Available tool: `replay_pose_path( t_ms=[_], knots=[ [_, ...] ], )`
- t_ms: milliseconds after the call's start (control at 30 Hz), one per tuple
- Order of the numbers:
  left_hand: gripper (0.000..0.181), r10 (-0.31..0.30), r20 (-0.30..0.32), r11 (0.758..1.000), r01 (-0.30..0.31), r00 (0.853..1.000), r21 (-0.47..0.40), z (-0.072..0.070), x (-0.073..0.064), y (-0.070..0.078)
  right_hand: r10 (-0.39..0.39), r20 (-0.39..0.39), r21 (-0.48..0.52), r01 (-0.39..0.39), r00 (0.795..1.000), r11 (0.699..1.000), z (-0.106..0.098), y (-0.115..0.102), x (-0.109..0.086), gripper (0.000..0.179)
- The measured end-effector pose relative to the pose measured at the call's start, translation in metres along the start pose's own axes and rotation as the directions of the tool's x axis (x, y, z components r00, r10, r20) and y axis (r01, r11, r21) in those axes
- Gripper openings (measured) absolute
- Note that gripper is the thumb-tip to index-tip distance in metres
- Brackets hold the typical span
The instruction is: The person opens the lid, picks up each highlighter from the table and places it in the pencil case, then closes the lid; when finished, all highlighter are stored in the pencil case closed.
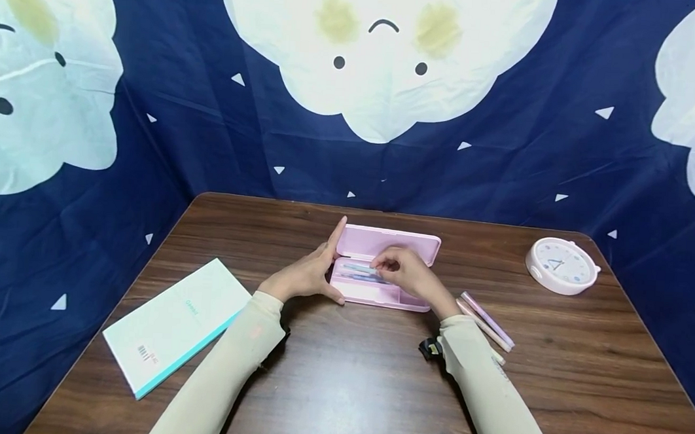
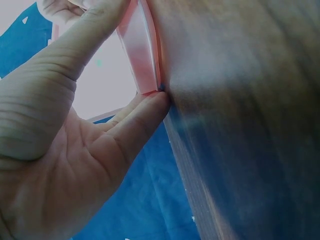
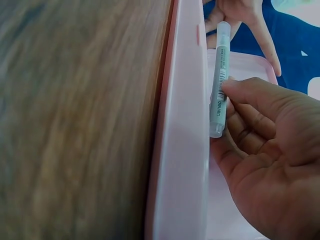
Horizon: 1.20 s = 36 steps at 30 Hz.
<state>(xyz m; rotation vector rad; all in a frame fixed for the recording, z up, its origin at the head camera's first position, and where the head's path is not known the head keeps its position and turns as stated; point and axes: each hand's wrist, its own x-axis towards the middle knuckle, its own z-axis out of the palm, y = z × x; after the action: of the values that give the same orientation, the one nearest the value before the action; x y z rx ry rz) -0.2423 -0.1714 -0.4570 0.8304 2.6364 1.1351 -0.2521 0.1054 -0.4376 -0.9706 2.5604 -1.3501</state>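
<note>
The right hand (image 1: 406,270) pinches a pale, capped pen (image 3: 220,80) between thumb and fingers, over the left part of an open pencil case (image 1: 373,297). Printing and a barcode show on the barrel. The left hand (image 1: 306,274) has its fingers stretched out and its thumb spread away from them, touching the left end of the case, with the thumb by the near left corner and the forefinger along the far left side, beside the raised lid (image 1: 364,239). The case is pink and lies near the middle of the worktop (image 1: 338,387); a blue pen (image 1: 363,278) lies in it, just on the near side of the held one.

Right of the case, a purple pen (image 1: 489,321) lies beside a peach pen (image 1: 483,326), close to the right sleeve (image 1: 481,375). Further right and far stands a white clock (image 1: 563,264). On the left lies a flat white box or book (image 1: 176,326) with a teal edge, slanted. Beyond the worktop hangs a dark blue cloth (image 1: 385,166) with white clouds.
</note>
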Motion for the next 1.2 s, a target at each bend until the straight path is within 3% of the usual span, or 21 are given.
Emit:
replay_pose_path(
  t_ms=[33,133,333,467,700,1067,1167,1200],
  knots=[
    [0.166,0.009,-0.006,1.000,-0.009,1.000,0.009,0.002,0.002,-0.006,0.000,-0.002,-0.002,0.000,1.000,1.000,0.000,0.000,0.000,0.009],
    [0.167,0.006,-0.005,1.000,-0.005,1.000,0.006,0.000,0.003,-0.003,0.006,-0.009,-0.012,-0.006,1.000,1.000,0.000,-0.001,0.001,0.010],
    [0.163,-0.013,0.008,1.000,0.013,1.000,0.008,-0.008,-0.005,0.021,-0.013,-0.008,-0.041,0.012,1.000,0.999,0.000,-0.003,0.001,0.011],
    [0.162,-0.064,0.018,0.998,0.064,0.998,0.010,-0.010,-0.008,0.034,-0.031,0.001,-0.061,0.031,1.000,0.998,0.000,-0.003,0.003,0.009],
    [0.161,-0.086,0.021,0.996,0.085,0.996,0.010,-0.009,-0.009,0.036,-0.052,0.007,-0.101,0.052,0.999,0.994,0.002,0.002,0.004,0.008],
    [0.167,-0.028,0.013,0.999,0.028,1.000,-0.018,-0.003,-0.004,0.013,-0.027,-0.013,-0.120,0.026,1.000,0.992,0.005,0.003,0.004,0.008],
    [0.168,0.014,-0.006,1.000,-0.014,1.000,0.003,0.001,0.000,-0.001,-0.033,-0.029,-0.130,0.029,0.999,0.991,0.004,0.001,0.003,0.008],
    [0.168,0.020,-0.002,1.000,-0.020,1.000,0.011,0.000,-0.002,0.003,-0.034,-0.035,-0.127,0.029,0.999,0.992,0.004,0.001,0.003,0.009]
  ],
)
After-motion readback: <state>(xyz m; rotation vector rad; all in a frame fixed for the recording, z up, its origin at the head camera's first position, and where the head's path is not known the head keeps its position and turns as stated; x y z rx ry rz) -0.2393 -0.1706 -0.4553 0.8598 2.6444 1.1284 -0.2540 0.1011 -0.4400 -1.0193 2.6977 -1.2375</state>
